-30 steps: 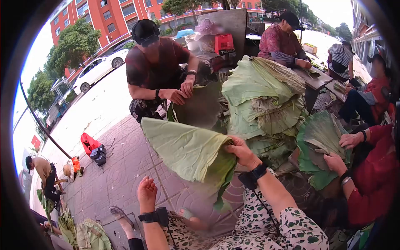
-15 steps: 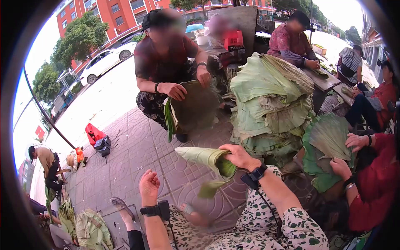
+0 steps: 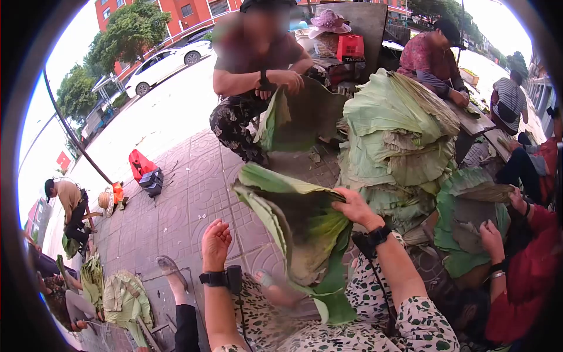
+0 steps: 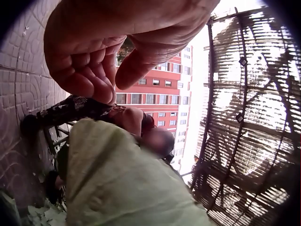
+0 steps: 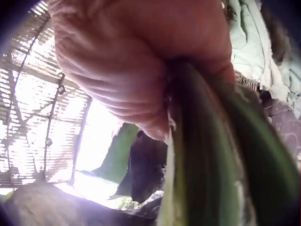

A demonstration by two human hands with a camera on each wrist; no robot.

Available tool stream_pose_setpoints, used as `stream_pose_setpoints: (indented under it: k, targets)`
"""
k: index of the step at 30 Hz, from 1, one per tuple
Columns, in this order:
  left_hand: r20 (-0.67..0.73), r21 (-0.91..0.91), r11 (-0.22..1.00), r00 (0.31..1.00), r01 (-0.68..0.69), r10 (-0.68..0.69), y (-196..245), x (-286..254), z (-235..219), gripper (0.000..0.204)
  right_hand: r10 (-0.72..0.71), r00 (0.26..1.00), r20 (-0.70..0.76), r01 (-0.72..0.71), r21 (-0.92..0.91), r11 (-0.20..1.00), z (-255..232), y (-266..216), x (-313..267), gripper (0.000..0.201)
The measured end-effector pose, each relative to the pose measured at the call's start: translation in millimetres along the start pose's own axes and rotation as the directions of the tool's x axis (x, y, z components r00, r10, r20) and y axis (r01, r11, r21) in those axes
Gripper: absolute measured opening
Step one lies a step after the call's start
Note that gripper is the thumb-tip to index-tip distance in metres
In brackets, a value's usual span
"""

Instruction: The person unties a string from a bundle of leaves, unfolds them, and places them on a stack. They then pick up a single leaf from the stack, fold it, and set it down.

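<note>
A large green leaf (image 3: 316, 234), folded over and partly opened out, hangs above the lap in the head view. My right hand (image 3: 359, 210) pinches its upper right edge; in the right wrist view, the hand (image 5: 141, 56) grips gathered leaf folds (image 5: 211, 155). My left hand (image 3: 217, 243) is raised left of the leaf, not touching it, its fingers loosely curled around nothing. In the left wrist view that hand (image 4: 108, 52) hangs above the pale leaf surface (image 4: 117, 179). A tall stack of leaves (image 3: 404, 135) stands beyond my right hand.
Across from me a crouching person (image 3: 258, 76) holds another leaf (image 3: 305, 117). At the right, someone in red (image 3: 528, 264) handles a leaf (image 3: 469, 217). More leaves (image 3: 126, 299) lie at the lower left on paving (image 3: 193, 188); a red bag (image 3: 141, 164) stands farther back.
The leaf in my right hand swung from stretched leftward, through a rolled shape, to hanging unfolded lower down. My left hand stays raised. The head view has shifted left.
</note>
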State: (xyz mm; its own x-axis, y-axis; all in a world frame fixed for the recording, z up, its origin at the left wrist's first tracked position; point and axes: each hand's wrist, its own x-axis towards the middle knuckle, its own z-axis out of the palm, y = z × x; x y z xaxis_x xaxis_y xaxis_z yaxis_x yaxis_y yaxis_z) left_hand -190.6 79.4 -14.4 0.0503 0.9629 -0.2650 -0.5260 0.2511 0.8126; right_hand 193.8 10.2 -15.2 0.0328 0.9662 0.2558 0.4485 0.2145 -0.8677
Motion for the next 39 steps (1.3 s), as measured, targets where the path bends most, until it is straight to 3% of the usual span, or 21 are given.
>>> stream_pose_setpoints:
  k: [6, 8, 10, 11, 12, 14, 16, 17, 18, 19, 21, 24, 26, 27, 28, 30, 32, 34, 35, 37, 39]
  targets:
    - [-0.031, 0.031, 0.999, 0.999, -0.012, 0.013, 1, -4, -3, 0.023, -0.084, 0.988, -0.131, 0.083, -0.009, 0.996, 7, 0, 3, 0.027]
    - [-0.037, 0.041, 0.999, 0.999, -0.015, 0.016, 1, -4, -4, 0.024, 0.096, 0.976, -0.195, 0.022, 0.528, 0.849, 0, -1, 7, 0.025]
    - [-0.058, 0.042, 0.999, 0.998, -0.027, 0.029, 1, -3, -2, 0.024, 0.143, 0.985, -0.094, 0.0, 0.835, 0.55, -16, -7, 2, 0.031]
    - [-0.045, 0.037, 0.999, 0.999, -0.015, 0.016, 0, -2, 2, 0.022, 0.18, 0.975, -0.128, 0.022, 0.867, 0.499, -20, -17, -1, 0.03]
    - [-0.056, 0.023, 0.999, 0.998, -0.025, 0.026, 2, -4, 1, 0.021, 0.195, 0.968, -0.157, 0.038, 0.861, 0.507, -20, -24, -3, 0.031]
    - [0.113, -0.115, 0.989, 0.988, -0.09, 0.103, -10, 11, -9, 0.021, 0.14, 0.988, -0.065, -0.026, 0.826, 0.564, -16, -28, -3, 0.034]
    - [0.073, -0.052, 0.991, 0.99, -0.12, 0.124, 2, -11, 12, 0.021, 0.13, 0.991, 0.024, -0.11, 0.697, 0.708, -5, -26, -2, 0.035]
    - [-0.032, 0.054, 0.994, 0.995, -0.091, 0.093, 2, -11, 12, 0.021, 0.079, 0.995, 0.061, -0.097, 0.411, 0.907, -4, -13, -1, 0.034]
    - [0.015, 0.001, 0.999, 0.999, -0.041, 0.041, -8, 2, -1, 0.021, 0.021, 0.996, 0.085, -0.027, 0.078, 0.997, -1, -1, 4, 0.034]
    - [-0.037, 0.047, 0.998, 0.999, -0.034, 0.036, -6, -3, 4, 0.022, -0.003, 0.991, 0.134, -0.009, 0.089, 0.996, 8, 6, 5, 0.034]
    - [-0.065, 0.04, 0.999, 0.997, -0.026, 0.028, -7, -4, 6, 0.021, -0.019, 0.996, 0.083, 0.04, -0.267, 0.963, 17, 14, 6, 0.033]
    - [-0.059, 0.04, 0.999, 0.998, -0.02, 0.023, -7, -4, 9, 0.021, -0.042, 0.995, 0.087, 0.062, -0.236, 0.97, 26, -1, 8, 0.032]
    - [-0.055, 0.036, 0.999, 0.998, -0.025, 0.027, -6, -6, 9, 0.02, -0.01, 0.996, 0.087, 0.015, -0.067, 0.998, 25, 5, 11, 0.03]
    - [-0.045, 0.038, 0.999, 0.999, -0.011, 0.013, -6, -7, 9, 0.02, -0.021, 0.996, 0.085, -0.01, 0.344, 0.939, 19, 7, 11, 0.032]
    - [-0.033, 0.041, 0.999, 0.999, 0.001, 0.0, -5, -7, 10, 0.02, -0.029, 0.996, 0.081, -0.036, 0.697, 0.717, 14, 5, 12, 0.033]
    - [-0.05, 0.048, 0.999, 0.999, -0.002, 0.004, -8, -3, 11, 0.02, 0.074, 0.997, -0.013, -0.026, 0.862, 0.506, 1, -18, 0, 0.038]
    - [0.056, -0.08, 0.992, 0.994, -0.093, 0.097, -10, 0, 11, 0.019, 0.148, 0.984, -0.1, 0.023, 0.891, 0.453, -7, 0, -8, 0.042]
    - [-0.042, 0.0, 1.0, 0.999, -0.03, 0.03, -4, -5, 16, 0.017, 0.092, 0.995, -0.04, -0.014, 0.85, 0.526, -9, 16, -2, 0.043]
    - [-0.045, 0.027, 0.999, 0.999, -0.023, 0.024, -3, -7, 15, 0.017, 0.048, 0.992, 0.118, -0.126, 0.856, 0.501, -4, -18, 0, 0.044]
    - [-0.013, 0.065, 0.998, 1.0, -0.018, 0.019, -1, -9, 14, 0.016, -0.047, 0.972, 0.229, -0.16, 0.8, 0.579, -1, 19, 11, 0.046]
    - [-0.036, 0.059, 0.998, 0.999, -0.02, 0.022, 0, -9, 15, 0.016, -0.008, 0.986, 0.167, -0.087, 0.553, 0.829, 11, 18, 15, 0.034]
